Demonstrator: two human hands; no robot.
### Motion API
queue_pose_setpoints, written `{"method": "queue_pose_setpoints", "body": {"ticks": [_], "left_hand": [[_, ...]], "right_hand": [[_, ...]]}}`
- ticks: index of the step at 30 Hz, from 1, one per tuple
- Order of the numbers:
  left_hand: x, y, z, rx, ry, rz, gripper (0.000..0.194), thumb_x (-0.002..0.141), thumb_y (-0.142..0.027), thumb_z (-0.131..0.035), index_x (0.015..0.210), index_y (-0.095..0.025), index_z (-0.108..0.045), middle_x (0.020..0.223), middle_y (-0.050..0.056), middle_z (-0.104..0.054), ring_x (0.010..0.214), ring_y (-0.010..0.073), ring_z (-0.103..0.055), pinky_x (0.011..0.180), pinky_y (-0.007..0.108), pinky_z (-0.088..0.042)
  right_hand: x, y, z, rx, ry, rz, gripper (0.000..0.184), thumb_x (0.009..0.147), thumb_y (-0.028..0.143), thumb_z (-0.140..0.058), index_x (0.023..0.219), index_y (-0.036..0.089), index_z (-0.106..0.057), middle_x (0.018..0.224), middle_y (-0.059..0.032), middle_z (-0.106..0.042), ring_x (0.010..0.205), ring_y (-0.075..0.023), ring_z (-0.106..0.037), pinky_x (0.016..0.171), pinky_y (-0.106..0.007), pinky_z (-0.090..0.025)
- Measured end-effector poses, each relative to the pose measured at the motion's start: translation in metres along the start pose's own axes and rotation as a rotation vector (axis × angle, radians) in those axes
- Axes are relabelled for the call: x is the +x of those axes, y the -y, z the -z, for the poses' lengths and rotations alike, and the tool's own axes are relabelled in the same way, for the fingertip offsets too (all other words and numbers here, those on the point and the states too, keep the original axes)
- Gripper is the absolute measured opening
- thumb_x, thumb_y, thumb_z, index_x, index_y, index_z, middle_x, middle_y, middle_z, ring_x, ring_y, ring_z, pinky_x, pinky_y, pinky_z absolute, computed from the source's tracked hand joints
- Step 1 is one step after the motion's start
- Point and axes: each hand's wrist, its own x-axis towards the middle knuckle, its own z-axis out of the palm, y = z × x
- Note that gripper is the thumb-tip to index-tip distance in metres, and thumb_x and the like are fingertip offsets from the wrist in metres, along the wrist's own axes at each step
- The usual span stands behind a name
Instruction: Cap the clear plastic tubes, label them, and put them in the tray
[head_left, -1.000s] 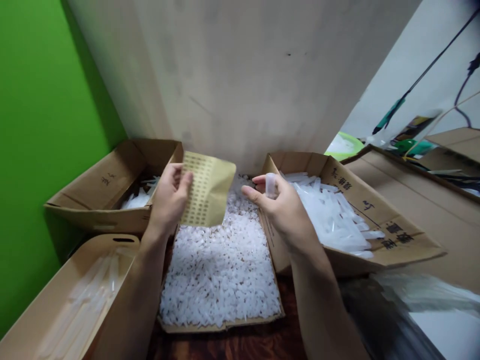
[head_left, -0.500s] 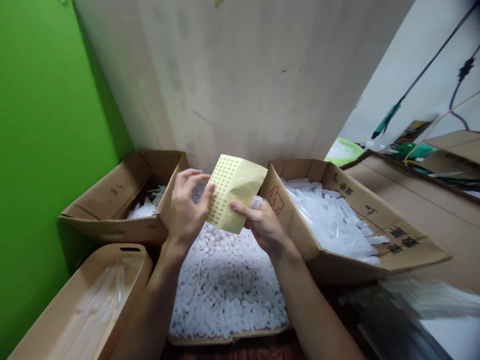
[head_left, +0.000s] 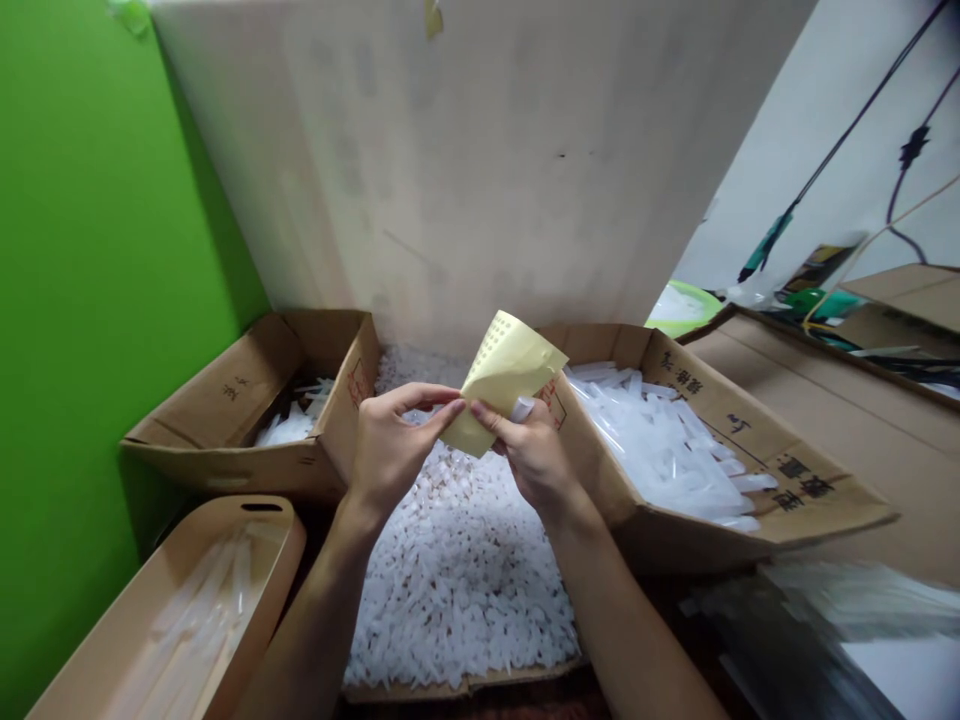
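Observation:
A pale yellow sheet of small round stickers (head_left: 517, 362) is held up in front of me, bent along its left side. My left hand (head_left: 405, 430) pinches the sheet's left edge between thumb and fingertips. My right hand (head_left: 536, 445) grips the sheet's lower part, its thumb pressed on the front. From the same hand sticks out the end of a translucent white plastic tube (head_left: 523, 408); the rest of it is hidden by the fingers and sheet. Below both hands spreads a thick layer of small white plastic pieces (head_left: 457, 580).
At the right, a cardboard box (head_left: 810, 500) holds many translucent tubes (head_left: 667, 450). Another cardboard box (head_left: 217, 390) at the left contains some white pieces. A tan bin (head_left: 82, 640) with several tubes stands nearest at left. Clear plastic bags (head_left: 847, 600) lie at lower right.
My left hand has closed from spread fingers to a pinch on the sheet's edge. The sheet has turned and bent, so fewer of its dots show.

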Motion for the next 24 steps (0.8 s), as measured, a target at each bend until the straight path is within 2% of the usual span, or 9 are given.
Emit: {"method": "queue_pose_setpoints", "body": {"ticks": [6, 15, 24], "left_hand": [[-0.0015, 0.0032, -0.0041, 0.025, -0.026, -0.014, 0.009, 0.087, -0.030, -0.080, 0.089, -0.022, -0.082, 0.088, 0.002, -0.082, 0.079, 0.0196, -0.077, 0.075, 0.030, -0.063], [-0.0019, 0.0016, -0.0057, 0.003, -0.018, 0.012, 0.012, 0.086, -0.032, -0.080, 0.090, -0.021, -0.082, 0.090, 0.004, -0.082, 0.082, 0.0203, -0.077, 0.078, 0.031, -0.063], [-0.0016, 0.0059, -0.0094, -0.010, -0.026, 0.021, 0.012, 0.085, -0.031, -0.080, 0.090, -0.020, -0.080, 0.091, 0.004, -0.082, 0.083, 0.0200, -0.077, 0.080, 0.031, -0.063]], "right_hand": [[0.0021, -0.0037, 0.0033, -0.112, 0.026, 0.061, 0.031, 0.073, 0.040, -0.090, 0.093, 0.018, -0.081, 0.099, -0.0098, -0.080, 0.088, -0.0235, -0.075, 0.087, -0.039, -0.060], [0.0027, 0.0008, 0.0021, -0.206, -0.020, 0.136, 0.026, 0.070, 0.034, -0.089, 0.088, 0.017, -0.081, 0.091, -0.0091, -0.080, 0.085, -0.0241, -0.073, 0.085, -0.040, -0.060], [0.0031, 0.0032, 0.0031, -0.257, -0.015, 0.162, 0.025, 0.072, 0.036, -0.086, 0.088, 0.017, -0.083, 0.090, -0.0088, -0.080, 0.087, -0.0255, -0.074, 0.084, -0.041, -0.060]]}}
